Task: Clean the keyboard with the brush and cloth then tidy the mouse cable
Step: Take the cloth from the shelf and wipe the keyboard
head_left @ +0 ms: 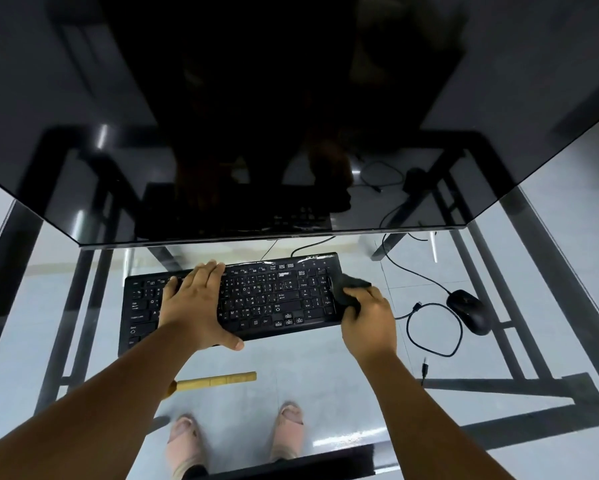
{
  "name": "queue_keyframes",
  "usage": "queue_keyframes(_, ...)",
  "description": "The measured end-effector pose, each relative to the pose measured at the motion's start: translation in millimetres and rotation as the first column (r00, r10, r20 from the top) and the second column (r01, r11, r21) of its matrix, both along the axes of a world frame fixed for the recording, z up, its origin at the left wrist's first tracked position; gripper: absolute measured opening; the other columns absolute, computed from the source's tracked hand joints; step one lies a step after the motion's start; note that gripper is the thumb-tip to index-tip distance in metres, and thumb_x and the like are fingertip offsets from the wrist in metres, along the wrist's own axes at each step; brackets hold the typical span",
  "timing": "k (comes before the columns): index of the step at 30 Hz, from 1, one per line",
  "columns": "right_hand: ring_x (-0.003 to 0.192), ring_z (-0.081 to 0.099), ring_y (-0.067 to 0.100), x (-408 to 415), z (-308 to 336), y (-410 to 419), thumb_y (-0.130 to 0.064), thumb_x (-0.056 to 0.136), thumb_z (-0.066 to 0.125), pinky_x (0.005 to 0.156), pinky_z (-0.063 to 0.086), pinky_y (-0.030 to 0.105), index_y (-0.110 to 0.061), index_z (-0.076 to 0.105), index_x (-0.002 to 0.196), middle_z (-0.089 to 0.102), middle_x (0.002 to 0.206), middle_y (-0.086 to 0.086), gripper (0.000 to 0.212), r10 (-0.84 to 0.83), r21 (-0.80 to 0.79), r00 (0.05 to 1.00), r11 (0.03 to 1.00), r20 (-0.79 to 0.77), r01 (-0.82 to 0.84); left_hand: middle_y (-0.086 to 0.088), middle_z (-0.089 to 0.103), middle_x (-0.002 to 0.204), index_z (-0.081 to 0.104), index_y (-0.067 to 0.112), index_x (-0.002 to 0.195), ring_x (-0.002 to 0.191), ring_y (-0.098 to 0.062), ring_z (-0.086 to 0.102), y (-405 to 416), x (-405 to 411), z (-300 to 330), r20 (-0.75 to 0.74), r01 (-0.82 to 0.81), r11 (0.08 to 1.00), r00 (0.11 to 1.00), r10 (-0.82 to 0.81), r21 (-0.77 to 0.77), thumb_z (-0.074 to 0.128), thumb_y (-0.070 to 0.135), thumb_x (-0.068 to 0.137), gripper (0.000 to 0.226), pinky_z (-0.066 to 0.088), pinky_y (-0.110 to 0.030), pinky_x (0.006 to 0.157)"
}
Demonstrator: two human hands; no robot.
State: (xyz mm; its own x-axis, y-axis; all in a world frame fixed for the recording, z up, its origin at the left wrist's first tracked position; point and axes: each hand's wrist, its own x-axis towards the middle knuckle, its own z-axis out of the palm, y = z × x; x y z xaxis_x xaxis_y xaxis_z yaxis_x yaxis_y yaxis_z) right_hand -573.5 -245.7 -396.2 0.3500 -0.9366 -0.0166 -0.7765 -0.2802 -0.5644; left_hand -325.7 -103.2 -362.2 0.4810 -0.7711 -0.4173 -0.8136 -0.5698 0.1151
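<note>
A black keyboard (266, 296) lies on the glass desk (325, 358) under the monitor. My left hand (194, 303) lies flat across its left half, fingers straight and thumb at the front edge. My right hand (369, 320) grips a dark cloth (348, 287) against the keyboard's right end. A black mouse (469, 310) sits to the right, its cable (433, 323) in a loose loop beside it. The brush's wooden handle (218, 380) lies near the front of the desk, its left end hidden behind my left forearm.
A large dark monitor (291, 133) hangs over the back of the desk. A second cable (412, 268) runs from behind the monitor toward the mouse. A small plug (425, 367) lies at the front right. Black desk frame bars and my feet show through the glass.
</note>
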Motion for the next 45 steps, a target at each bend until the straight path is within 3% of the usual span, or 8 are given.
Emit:
queue_keyframes(4,0.104,0.060,0.026,9.9,8.4,-16.7,-0.001,0.085,0.050,0.087,0.046,0.027,-0.014,0.068,0.118,0.058,0.122,0.003,0.039,-0.130,0.054,0.984,0.991,0.121,0.124,0.005,-0.003,0.162,-0.007,0.023,0.154,0.149,-0.017,0.001,1.0,5.2,2.0,0.003,0.062,0.998,0.998,-0.062,0.016,0.072,0.081,0.044,0.147,0.003,-0.047,0.121)
queue_keyframes(9,0.123,0.040,0.028,52.7,11.8,-29.4,-0.007,0.092,0.042,0.104,0.036,0.028,-0.020,0.046,0.144,0.041,0.150,-0.007,0.054,0.076,0.030,0.987,0.997,-0.139,-0.072,0.004,-0.008,0.163,-0.013,0.025,0.152,0.150,-0.017,0.000,11.0,22.1,0.6,0.024,0.122,0.992,0.992,-0.123,0.041,0.071,0.080,0.042,0.149,0.003,-0.048,0.120)
queue_keyframes(14,0.123,0.036,0.023,47.5,13.7,-25.2,-0.002,0.087,0.044,0.097,0.049,0.031,-0.023,0.043,0.146,0.039,0.150,-0.014,0.062,0.259,-0.024,0.932,0.962,-0.254,-0.274,0.006,-0.005,0.163,-0.011,0.031,0.152,0.150,-0.016,0.002,13.7,25.7,0.3,0.020,0.084,0.996,0.996,-0.084,0.025,0.072,0.080,0.039,0.149,0.004,-0.048,0.120)
queue_keyframes(20,0.129,0.033,0.026,62.8,18.3,-34.6,-0.004,0.087,0.047,0.104,0.037,0.027,-0.018,0.039,0.148,0.035,0.152,-0.009,0.063,0.187,0.036,0.934,0.982,-0.306,-0.185,0.008,-0.004,0.163,-0.009,0.031,0.153,0.150,-0.014,0.001,15.6,26.4,-2.0,-0.003,0.064,0.998,0.998,-0.064,-0.005,0.075,0.077,0.038,0.149,0.005,-0.046,0.121)
queue_keyframes(26,0.124,0.032,0.020,67.6,21.0,-16.8,-0.001,0.086,0.045,0.097,0.049,0.032,-0.025,0.042,0.146,0.039,0.149,-0.016,0.065,0.380,0.030,0.880,0.921,-0.284,-0.388,0.009,-0.002,0.162,-0.007,0.030,0.153,0.149,-0.013,0.002,16.8,28.7,-2.9,-0.011,0.066,0.998,0.998,-0.067,-0.017,0.076,0.076,0.039,0.149,0.004,-0.045,0.121)
queue_keyframes(33,0.128,0.031,0.025,73.9,22.4,-26.4,0.002,0.085,0.043,0.100,0.045,0.030,-0.022,0.042,0.146,0.040,0.150,-0.013,0.065,0.204,0.037,0.939,0.979,-0.278,-0.201,0.008,0.002,0.162,-0.008,0.028,0.153,0.149,-0.014,0.004,14.1,29.9,-1.6,0.001,0.089,0.996,0.996,-0.089,-0.012,0.077,0.074,0.042,0.147,0.000,-0.041,0.121)
queue_keyframes(39,0.122,0.035,0.019,70.2,20.3,-14.1,0.000,0.086,0.043,0.095,0.050,0.031,-0.026,0.047,0.143,0.044,0.146,-0.016,0.062,0.380,0.009,0.883,0.919,-0.276,-0.393,0.007,0.003,0.162,-0.012,0.026,0.152,0.149,-0.014,0.005,15.0,31.1,-4.0,-0.005,0.085,0.996,0.996,-0.086,-0.028,0.077,0.075,0.041,0.151,0.000,-0.041,0.121)
queue_keyframes(45,0.126,0.034,0.025,68.3,23.2,-28.3,0.000,0.085,0.042,0.094,0.048,0.031,-0.026,0.044,0.145,0.042,0.148,-0.015,0.065,0.189,0.038,0.940,0.982,-0.283,-0.186,0.006,0.009,0.161,-0.014,0.025,0.152,0.148,-0.015,0.008,15.4,34.0,-4.0,0.003,0.115,0.993,0.993,-0.115,-0.041,0.075,0.077,0.041,0.152,0.000,-0.040,0.121)
